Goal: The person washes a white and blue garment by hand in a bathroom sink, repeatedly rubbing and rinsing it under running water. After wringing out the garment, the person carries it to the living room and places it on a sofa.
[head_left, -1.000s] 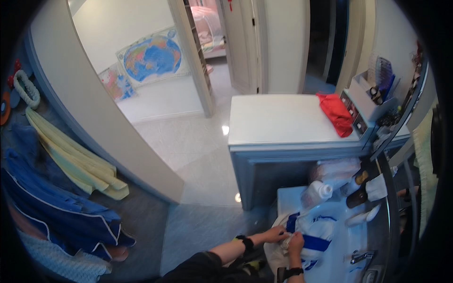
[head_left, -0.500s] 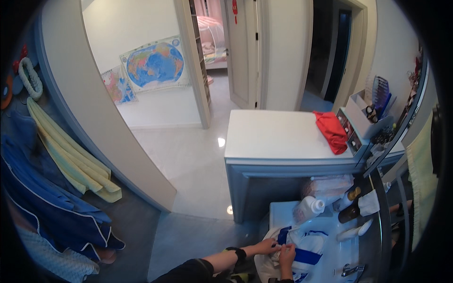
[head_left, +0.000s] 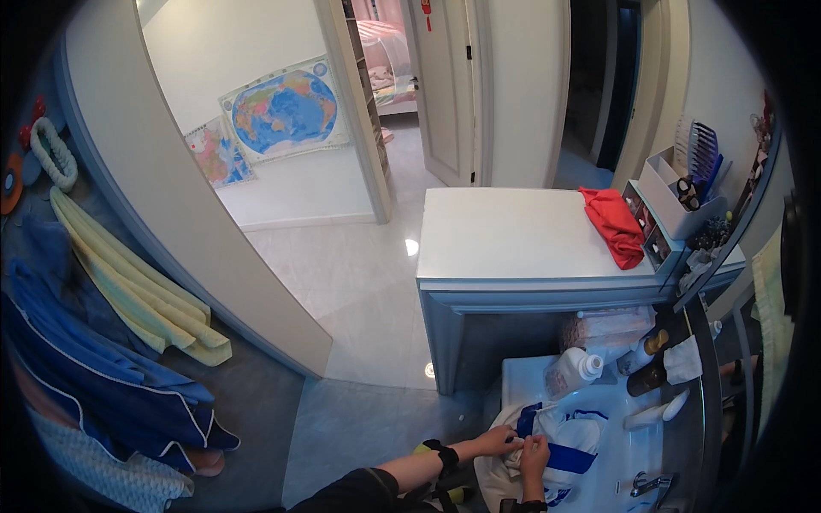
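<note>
Both hands down at the white washbasin (head_left: 658,445), pinching the same white cloth garment with blue stripes (head_left: 560,436), bunched up in the basin bowl. Left hand (head_left: 499,441) closed narrowly on a fold at the garment's left edge, with a black band on the wrist just behind. Right hand (head_left: 534,455) touching the left one, fingers curled tight around a bit of the white cloth, forearm rising from the lower edge. Behind the basin, at its far rim, a clear plastic bottle with white cap (head_left: 571,373) lying tilted, and beside it a dark brown bottle (head_left: 647,376). At the near right of the basin, a small chrome tap (head_left: 643,484). Further behind the basin, a white rectangular washing machine top (head_left: 522,235) carrying a crumpled red cloth (head_left: 616,226) near its right end. Far to the left of the basin, a pale yellow towel (head_left: 137,286) and a dark blue robe (head_left: 94,376) hanging on the wall.
</note>
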A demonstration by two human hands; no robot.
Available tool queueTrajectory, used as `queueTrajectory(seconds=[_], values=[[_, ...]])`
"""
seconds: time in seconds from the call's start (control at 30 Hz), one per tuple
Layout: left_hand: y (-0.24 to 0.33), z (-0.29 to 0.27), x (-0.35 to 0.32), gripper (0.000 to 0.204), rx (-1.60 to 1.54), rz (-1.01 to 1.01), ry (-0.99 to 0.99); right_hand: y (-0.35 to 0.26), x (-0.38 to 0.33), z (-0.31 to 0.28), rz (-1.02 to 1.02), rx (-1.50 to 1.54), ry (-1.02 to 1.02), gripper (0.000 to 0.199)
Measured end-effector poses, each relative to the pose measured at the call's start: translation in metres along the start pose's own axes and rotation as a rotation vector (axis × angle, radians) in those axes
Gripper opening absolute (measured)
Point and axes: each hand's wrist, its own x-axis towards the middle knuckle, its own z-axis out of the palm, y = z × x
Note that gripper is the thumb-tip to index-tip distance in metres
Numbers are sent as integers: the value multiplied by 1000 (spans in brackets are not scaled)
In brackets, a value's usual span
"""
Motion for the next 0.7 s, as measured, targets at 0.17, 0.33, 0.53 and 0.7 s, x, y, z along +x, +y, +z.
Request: queueTrajectory(seconds=[0.17, 0.33, 0.53, 0.7], values=[[-3, 2, 1, 47, -14, -50, -9, 0, 2, 2, 4, 5, 16, 22], [-8, 4, 1, 47, 11, -5, 3, 0, 1, 2, -30, 1, 17, 21], [-11, 5, 3, 47, 47, -15, -18, -2, 1, 0, -31, -22, 8, 20], [-9, 3, 2, 47, 10, -13, -10, -1, 2, 2, -46, -25, 23, 21]])
